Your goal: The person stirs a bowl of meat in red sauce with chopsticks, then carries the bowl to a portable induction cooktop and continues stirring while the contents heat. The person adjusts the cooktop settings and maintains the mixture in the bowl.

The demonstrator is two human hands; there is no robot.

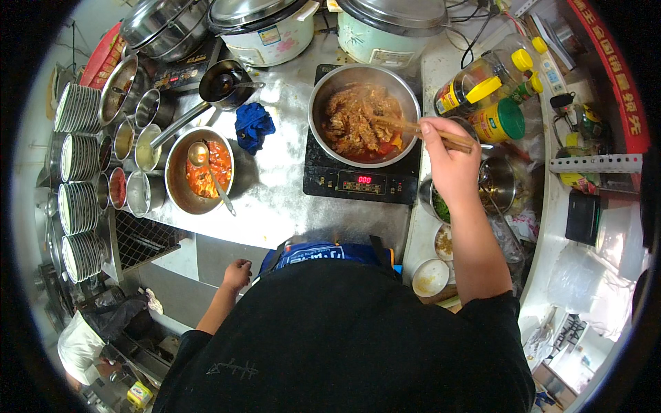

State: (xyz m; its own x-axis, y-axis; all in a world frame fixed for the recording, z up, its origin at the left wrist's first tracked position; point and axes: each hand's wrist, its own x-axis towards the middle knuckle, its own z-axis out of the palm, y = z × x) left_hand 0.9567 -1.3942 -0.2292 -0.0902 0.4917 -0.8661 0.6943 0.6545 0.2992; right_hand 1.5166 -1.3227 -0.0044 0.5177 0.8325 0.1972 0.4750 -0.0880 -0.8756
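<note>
My right hand (448,155) grips a pair of wooden chopsticks (405,125), their tips in the reddish-brown food (361,116) inside a round steel pot (316,142). Light steam hangs over the pot, which stands on a black induction cooker (330,187) with a lit red display. Low beside my body, away from the counter's front edge, my left hand (238,274) hangs with curled fingers; whether it holds anything cannot be seen. A steel bowl (178,199) of red sauce with a ladle (199,154) in it sits left of the cooker, near a crumpled blue cloth (254,126).
A dark saucepan (223,85) points its long handle toward the sauce bowl. Two rice cookers (273,46) line the back. Plate stacks (78,157) and small steel cups stand left; bottles (465,90), a green-lidded jar (498,121) and bowls (430,277) crowd the right. Another person (80,346) is lower left.
</note>
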